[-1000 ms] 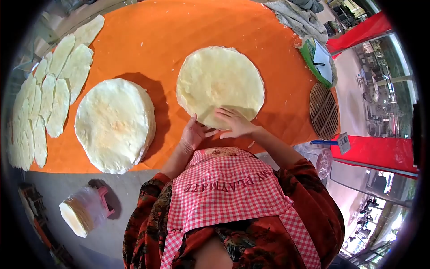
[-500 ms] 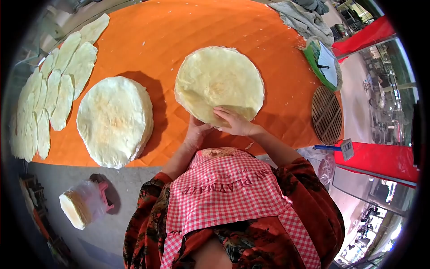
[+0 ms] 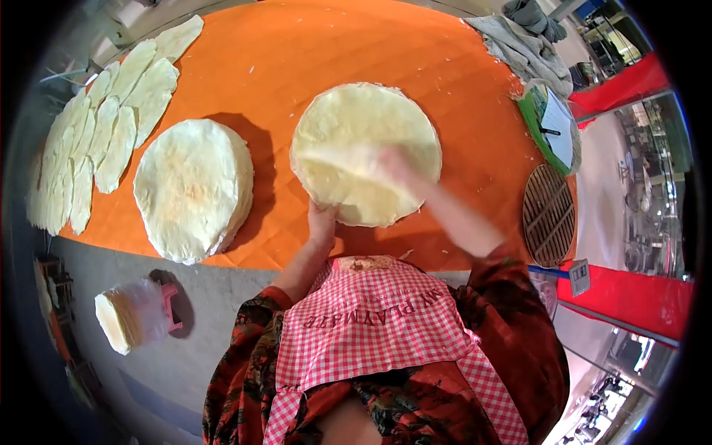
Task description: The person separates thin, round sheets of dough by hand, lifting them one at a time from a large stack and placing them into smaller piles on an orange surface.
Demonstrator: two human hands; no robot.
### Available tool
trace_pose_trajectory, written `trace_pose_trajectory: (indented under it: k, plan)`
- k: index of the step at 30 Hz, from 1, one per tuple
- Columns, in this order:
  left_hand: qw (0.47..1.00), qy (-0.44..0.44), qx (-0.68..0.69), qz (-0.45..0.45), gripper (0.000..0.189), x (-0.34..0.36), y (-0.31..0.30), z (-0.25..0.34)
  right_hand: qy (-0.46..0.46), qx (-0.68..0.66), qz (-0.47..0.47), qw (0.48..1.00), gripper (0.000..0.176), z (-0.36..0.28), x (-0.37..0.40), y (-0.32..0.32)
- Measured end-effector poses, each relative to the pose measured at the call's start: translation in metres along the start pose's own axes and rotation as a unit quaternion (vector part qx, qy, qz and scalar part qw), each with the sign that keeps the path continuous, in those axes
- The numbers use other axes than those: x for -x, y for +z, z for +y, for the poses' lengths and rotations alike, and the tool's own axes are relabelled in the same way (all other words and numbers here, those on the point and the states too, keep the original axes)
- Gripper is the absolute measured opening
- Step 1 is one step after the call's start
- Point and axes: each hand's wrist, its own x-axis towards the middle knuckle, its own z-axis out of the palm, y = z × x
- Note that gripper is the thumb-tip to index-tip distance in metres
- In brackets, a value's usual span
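Note:
A round, pale flatbread stack (image 3: pixel 363 111) lies on the orange-covered table in front of me. At its near left edge, my left hand (image 3: pixel 322 221) grips the rim, with the fingers partly hidden by the bread. My right hand (image 3: pixel 398 167) is over the middle of the stack and smeared by motion, so its fingers cannot be made out. A blurred whitish strip, which looks like a lifted edge of flatbread (image 3: pixel 337 156), runs left from that hand. To the left stands a taller stack of round flatbreads (image 3: pixel 189 185).
Long oval flatbreads (image 3: pixel 115 148) overlap at the table's far left. On the right are a woven round rack (image 3: pixel 549 215), a green tray with paper and pen (image 3: pixel 545 130), and a grey cloth (image 3: pixel 523 48). A bagged flatbread stack (image 3: pixel 119 319) sits low by the floor.
My right hand has moved up from the near edge to over the middle of the bread. My left hand stays at the near edge. The view has shifted slightly.

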Motion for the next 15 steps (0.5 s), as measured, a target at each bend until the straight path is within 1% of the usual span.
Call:
trace_pose_trajectory:
  k: [2, 3, 4, 6, 7, 8, 9, 10, 11, 12, 13, 14, 15]
  plan:
    - [1.0, 0.009, -0.004, 0.013, 0.052, -0.001, -0.004, -0.009, 0.048, -0.171, -0.003, 0.984, 0.019, 0.018, -0.062, -0.104]
    - [1.0, 0.016, -0.006, 0.018, 0.051, -0.004, -0.004, -0.01, 0.071, -0.105, 0.002, 0.992, 0.025, 0.006, -0.084, -0.165]
    - [1.0, 0.0, -0.013, 0.023, 0.051, -0.002, 0.001, -0.001, 0.057, -0.033, 0.041, 0.997, 0.031, -0.001, -0.103, -0.217]
    - [0.998, -0.039, -0.022, 0.038, 0.051, 0.014, 0.012, 0.018, -0.01, -0.001, 0.066, 0.998, 0.031, -0.029, -0.124, -0.292]
    - [0.999, -0.034, -0.023, 0.013, 0.047, 0.016, 0.009, 0.018, -0.131, -0.058, 0.043, 0.989, 0.032, -0.051, -0.122, -0.314]
    - [0.999, -0.029, -0.022, -0.012, 0.044, 0.017, 0.005, 0.016, -0.134, -0.003, 0.027, 0.991, 0.03, -0.075, -0.118, -0.324]
    - [0.999, -0.023, -0.021, -0.037, 0.041, 0.019, 0.002, 0.016, -0.138, 0.053, 0.01, 0.989, 0.029, -0.103, -0.111, -0.324]
    - [0.996, -0.051, 0.052, -0.046, 0.04, 0.021, 0.001, 0.02, -0.143, 0.109, -0.006, 0.984, 0.029, -0.125, -0.105, -0.314]
    - [0.988, -0.077, 0.125, -0.056, 0.039, 0.024, -0.001, 0.026, -0.121, 0.099, -0.019, 0.987, 0.027, -0.131, -0.098, -0.289]
    - [0.973, -0.101, 0.195, -0.068, 0.04, 0.026, -0.004, 0.03, -0.155, 0.11, -0.005, 0.982, 0.025, -0.132, -0.086, -0.258]
    - [0.969, -0.11, 0.209, -0.066, 0.046, 0.027, -0.01, 0.027, -0.254, 0.196, -0.008, 0.947, 0.025, -0.118, -0.084, -0.228]
    - [0.966, -0.111, 0.222, -0.076, 0.044, 0.027, -0.016, 0.021, -0.197, 0.179, -0.02, 0.964, 0.026, -0.103, -0.076, -0.187]
    - [0.962, -0.112, 0.235, -0.087, 0.042, 0.026, -0.021, 0.016, -0.174, 0.154, -0.064, 0.97, 0.03, -0.118, -0.039, -0.153]
